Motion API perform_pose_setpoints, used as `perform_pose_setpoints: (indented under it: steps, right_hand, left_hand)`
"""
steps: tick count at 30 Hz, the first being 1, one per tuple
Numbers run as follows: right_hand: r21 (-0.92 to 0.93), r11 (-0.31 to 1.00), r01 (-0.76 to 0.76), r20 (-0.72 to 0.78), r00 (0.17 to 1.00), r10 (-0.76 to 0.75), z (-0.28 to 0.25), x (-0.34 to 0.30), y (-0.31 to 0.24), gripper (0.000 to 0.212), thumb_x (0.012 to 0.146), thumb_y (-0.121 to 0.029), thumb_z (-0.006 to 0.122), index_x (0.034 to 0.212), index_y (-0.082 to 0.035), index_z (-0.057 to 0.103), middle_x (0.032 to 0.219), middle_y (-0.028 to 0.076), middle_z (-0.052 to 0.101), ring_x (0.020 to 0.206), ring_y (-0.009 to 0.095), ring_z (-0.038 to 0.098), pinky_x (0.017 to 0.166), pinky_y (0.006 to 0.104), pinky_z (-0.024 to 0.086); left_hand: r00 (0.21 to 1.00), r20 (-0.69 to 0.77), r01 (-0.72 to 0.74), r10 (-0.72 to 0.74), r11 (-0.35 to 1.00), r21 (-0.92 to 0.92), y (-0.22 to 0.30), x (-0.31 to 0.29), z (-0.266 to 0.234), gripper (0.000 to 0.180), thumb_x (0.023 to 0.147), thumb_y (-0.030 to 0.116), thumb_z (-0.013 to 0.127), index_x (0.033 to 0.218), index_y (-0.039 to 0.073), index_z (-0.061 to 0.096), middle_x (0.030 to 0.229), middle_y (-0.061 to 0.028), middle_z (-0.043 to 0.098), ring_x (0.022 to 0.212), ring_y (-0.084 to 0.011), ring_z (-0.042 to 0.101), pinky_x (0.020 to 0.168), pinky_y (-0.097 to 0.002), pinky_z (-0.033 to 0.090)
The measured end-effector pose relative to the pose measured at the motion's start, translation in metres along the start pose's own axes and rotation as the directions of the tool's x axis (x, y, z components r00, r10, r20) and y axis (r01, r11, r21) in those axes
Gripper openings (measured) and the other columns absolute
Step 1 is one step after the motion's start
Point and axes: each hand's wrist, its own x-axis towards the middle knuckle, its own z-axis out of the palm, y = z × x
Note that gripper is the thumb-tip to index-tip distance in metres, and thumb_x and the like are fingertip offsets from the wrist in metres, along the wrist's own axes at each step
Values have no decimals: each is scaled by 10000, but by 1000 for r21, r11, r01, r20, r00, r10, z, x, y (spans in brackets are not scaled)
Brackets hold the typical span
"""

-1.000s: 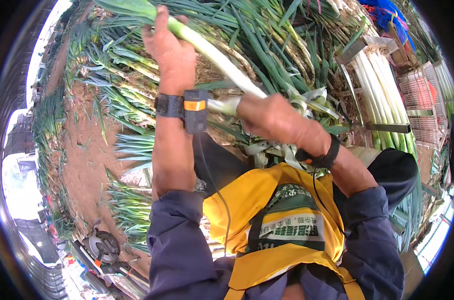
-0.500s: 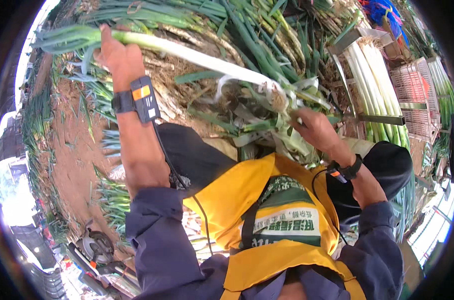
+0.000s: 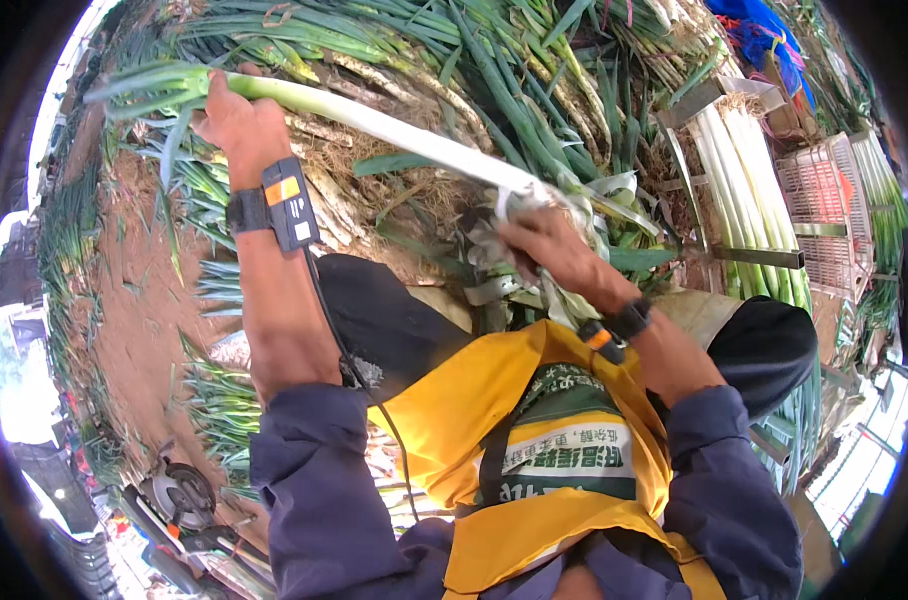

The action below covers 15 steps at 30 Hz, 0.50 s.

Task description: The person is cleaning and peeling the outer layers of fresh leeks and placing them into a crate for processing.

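My left hand (image 3: 242,118) is closed around a long green onion (image 3: 394,132) just below its green leaves, which fan out to the left. Its white stalk slants down to the right across the view. At the root end, my right hand (image 3: 552,245) is curled in, its fingers slightly blurred. Pale stripped outer leaves (image 3: 564,303) hang below that hand, over my lap. What the right fingers grip, and most of the root end, is hidden behind the hand and loose skins.
Unpeeled green onions (image 3: 374,45) lie heaped ahead. At right, clean white-stalked onions (image 3: 739,170) rest in a metal frame (image 3: 759,257), beside a pale plastic crate (image 3: 824,195). Brown soil (image 3: 139,300) spreads on the left. A yellow apron (image 3: 454,410) covers my lap.
My right hand has moved left and slightly down to the onion's root end. My left hand keeps its hold, and the onion has shifted slightly right and down.
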Motion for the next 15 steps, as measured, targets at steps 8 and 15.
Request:
perform_pose_setpoints:
  steps: [8,15]
  right_hand:
    - [-733,631,-255,-212,967,144,-74,-102,34,465,889,-298,704,1236,0,623,1017,250,682,905,383,681,818,440,528]
    - [-659,749,68,-347,856,-382,-80,-42,-2,834,818,-395,814,1462,-29,430,1325,169,579,789,262,670,731,364,557]
  left_hand:
    - [1000,-11,-8,9,996,91,-5,0,1,348,936,8,584,1270,-14,487,1108,-152,613,974,-304,624,761,-459,566]
    - [815,577,-546,-55,260,796,12,-29,-20,591,940,-50,452,1497,-96,261,1217,-151,592,1226,-250,558,1057,-361,462]
